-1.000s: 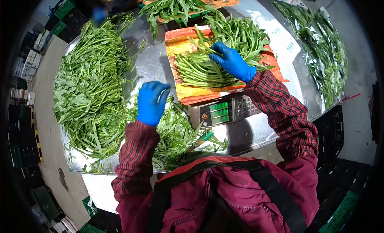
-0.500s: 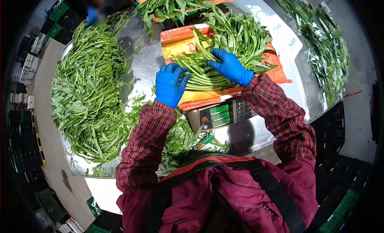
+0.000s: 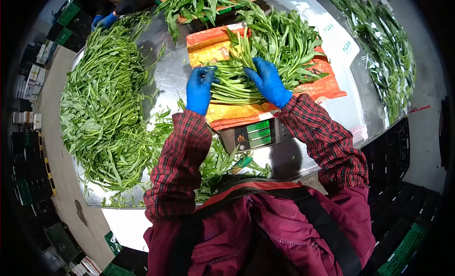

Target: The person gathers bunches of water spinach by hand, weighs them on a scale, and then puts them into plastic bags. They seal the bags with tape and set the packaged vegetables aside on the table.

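Observation:
A bundle of green leafy stalks [image 3: 279, 43] lies on an orange bag [image 3: 327, 84] that covers the pan of a digital scale [image 3: 258, 132]. My left hand [image 3: 199, 88], in a blue glove, presses against the cut stem ends of the bundle. My right hand [image 3: 268, 81], also blue-gloved, rests on top of the stems and holds them together. Both sleeves are red plaid.
A big heap of loose greens [image 3: 104, 100] covers the left of the steel table [image 3: 173, 72]. More greens [image 3: 220, 164] lie in front of the scale. Bagged greens [image 3: 384, 48] lie at right. Another person's blue-gloved hand [image 3: 105, 21] is at the far end.
My left hand left the loose greens near the front, moved up to the scale and came against the stem ends. My right hand stayed on the bundle.

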`<state>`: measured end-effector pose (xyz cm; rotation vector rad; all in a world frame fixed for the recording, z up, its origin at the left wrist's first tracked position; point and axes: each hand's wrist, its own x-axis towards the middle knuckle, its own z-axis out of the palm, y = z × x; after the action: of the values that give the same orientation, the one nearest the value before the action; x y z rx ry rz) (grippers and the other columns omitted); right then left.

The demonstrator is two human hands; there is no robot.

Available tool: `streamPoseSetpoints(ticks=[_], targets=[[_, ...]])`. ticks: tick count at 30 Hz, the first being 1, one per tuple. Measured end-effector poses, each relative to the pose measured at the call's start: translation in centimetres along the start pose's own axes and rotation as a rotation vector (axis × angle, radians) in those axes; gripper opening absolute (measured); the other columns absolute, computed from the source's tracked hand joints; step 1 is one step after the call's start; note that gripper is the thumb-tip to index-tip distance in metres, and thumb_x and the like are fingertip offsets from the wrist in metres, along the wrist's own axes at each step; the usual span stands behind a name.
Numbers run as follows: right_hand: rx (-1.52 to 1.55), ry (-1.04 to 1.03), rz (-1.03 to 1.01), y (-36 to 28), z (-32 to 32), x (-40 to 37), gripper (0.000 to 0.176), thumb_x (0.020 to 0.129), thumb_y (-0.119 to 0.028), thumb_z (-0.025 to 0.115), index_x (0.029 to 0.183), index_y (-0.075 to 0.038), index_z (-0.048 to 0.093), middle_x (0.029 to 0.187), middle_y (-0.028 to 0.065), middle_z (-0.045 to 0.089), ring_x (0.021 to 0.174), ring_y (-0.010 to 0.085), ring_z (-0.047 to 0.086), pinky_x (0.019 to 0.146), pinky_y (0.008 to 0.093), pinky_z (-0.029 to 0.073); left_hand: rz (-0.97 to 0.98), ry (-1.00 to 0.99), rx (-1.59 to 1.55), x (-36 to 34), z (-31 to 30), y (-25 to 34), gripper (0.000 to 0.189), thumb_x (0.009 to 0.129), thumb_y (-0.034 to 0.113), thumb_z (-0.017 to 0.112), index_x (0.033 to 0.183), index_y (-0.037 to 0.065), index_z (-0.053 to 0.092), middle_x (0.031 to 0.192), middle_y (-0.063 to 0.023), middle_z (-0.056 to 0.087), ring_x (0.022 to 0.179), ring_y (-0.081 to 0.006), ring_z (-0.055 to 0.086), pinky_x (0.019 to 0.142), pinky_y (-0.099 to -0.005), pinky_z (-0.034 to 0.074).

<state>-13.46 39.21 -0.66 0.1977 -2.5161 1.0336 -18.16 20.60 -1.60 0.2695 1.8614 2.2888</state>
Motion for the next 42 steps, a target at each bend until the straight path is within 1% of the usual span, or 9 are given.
streamPoseSetpoints(ticks=[4, 15, 16, 19, 21, 24, 28, 36, 42], targets=[[0.033, -0.034, 0.093, -0.2, 0.0, -0.3, 0.025, 0.077, -0.022, 0.053, 0.093, -0.004, 0.047, 0.08, 0.0131, 0.052, 0.076, 0.0321, 0.049, 0.073, 0.0376, 0.034, -0.182, 0.061, -0.153, -0.3, -1.4, 1.5, 0.013, 0.082, 0.018, 0.05, 0.083, 0.005, 0.046, 0.08, -0.0052, 0.058, 0.063, -0.011, 0.054, 0.052, -0.0223, 0.042], [-0.362, 0.092, -0.209, -0.1, 2.1, -1.7, 0.033, 0.065, -0.008, 0.06, 0.095, -0.009, 0.047, 0.077, 0.0077, 0.046, 0.078, 0.0255, 0.045, 0.079, 0.0371, 0.031, -0.378, 0.017, -0.817, -0.3, -4.1, -1.8, 0.016, 0.082, 0.019, 0.049, 0.079, 0.004, 0.052, 0.069, -0.0027, 0.049, 0.061, -0.0117, 0.045, 0.062, -0.0304, 0.042], [-0.369, 0.089, -0.212, 0.0, 2.1, -1.8, 0.033, 0.065, -0.007, 0.06, 0.095, -0.009, 0.047, 0.077, 0.0076, 0.046, 0.078, 0.0255, 0.046, 0.079, 0.0372, 0.031, -0.197, 0.243, -0.629, -0.4, -3.5, -0.9, 0.016, 0.081, 0.02, 0.05, 0.078, 0.005, 0.052, 0.071, -0.0031, 0.05, 0.06, -0.0126, 0.046, 0.064, -0.0306, 0.043], [-0.366, 0.102, -0.217, 0.6, 2.3, -1.9, 0.035, 0.062, -0.012, 0.061, 0.095, -0.009, 0.048, 0.079, 0.0062, 0.047, 0.081, 0.0241, 0.046, 0.079, 0.037, 0.031, 0.076, 0.325, -0.497, 0.4, -4.1, 2.4, 0.016, 0.081, 0.013, 0.051, 0.094, 0.004, 0.045, 0.075, -0.0058, 0.053, 0.063, -0.0121, 0.05, 0.058, -0.0239, 0.043], [-0.35, 0.101, -0.219, 0.5, 2.2, -1.9, 0.037, 0.061, -0.011, 0.061, 0.095, -0.009, 0.047, 0.079, 0.0066, 0.047, 0.081, 0.0243, 0.046, 0.079, 0.0374, 0.031, 0.17, 0.146, -0.011, 1.2, -3.3, 5.9, 0.028, 0.08, 0.011, 0.051, 0.105, 0.003, 0.04, 0.075, -0.0077, 0.055, 0.065, -0.0114, 0.051, 0.056, -0.0209, 0.042], [-0.313, 0.108, -0.228, 0.6, 2.2, -1.9, 0.039, 0.059, -0.009, 0.062, 0.096, -0.009, 0.047, 0.079, 0.0077, 0.047, 0.082, 0.0247, 0.046, 0.079, 0.0376, 0.031, 0.103, -0.244, 0.543, 2.5, -1.5, 7.5, 0.022, 0.079, 0.012, 0.052, 0.1, 0.007, 0.052, 0.072, -0.0078, 0.057, 0.062, -0.0132, 0.053, 0.055, -0.0226, 0.042], [-0.239, 0.14, -0.219, 0.8, 2.1, -1.8, 0.039, 0.059, -0.006, 0.061, 0.096, -0.008, 0.047, 0.08, 0.0092, 0.047, 0.081, 0.0265, 0.046, 0.078, 0.0376, 0.032, 0.23, -0.613, 1.494, 4.2, 0.1, 6.6, 0.026, 0.073, 0.023, 0.054, 0.098, 0.014, 0.057, 0.08, -0.0115, 0.059, 0.074, -0.0276, 0.056, 0.065, -0.0363, 0.044], [-0.08, 0.188, -0.06, 0.6, 2.0, -2.1, 0.034, 0.067, -0.009, 0.058, 0.098, -0.006, 0.046, 0.085, 0.0116, 0.049, 0.081, 0.0298, 0.045, 0.077, 0.0382, 0.034, 0.224, -0.74, 1.512, 4.8, 0.6, 5.9, 0.021, 0.072, 0.02, 0.055, 0.092, 0.013, 0.058, 0.079, -0.0101, 0.06, 0.071, -0.0263, 0.057, 0.063, -0.0349, 0.045], [-0.033, 0.232, -0.04, 0.8, 2.1, -2.2, 0.032, 0.07, -0.012, 0.057, 0.098, -0.004, 0.045, 0.089, 0.0147, 0.048, 0.082, 0.0323, 0.044, 0.075, 0.0389, 0.034, 0.115, -0.513, 0.846, 4.9, -1.2, 4.6, 0.015, 0.075, 0.018, 0.057, 0.085, 0.006, 0.058, 0.073, -0.0073, 0.059, 0.062, -0.0161, 0.056, 0.059, -0.0267, 0.044]])
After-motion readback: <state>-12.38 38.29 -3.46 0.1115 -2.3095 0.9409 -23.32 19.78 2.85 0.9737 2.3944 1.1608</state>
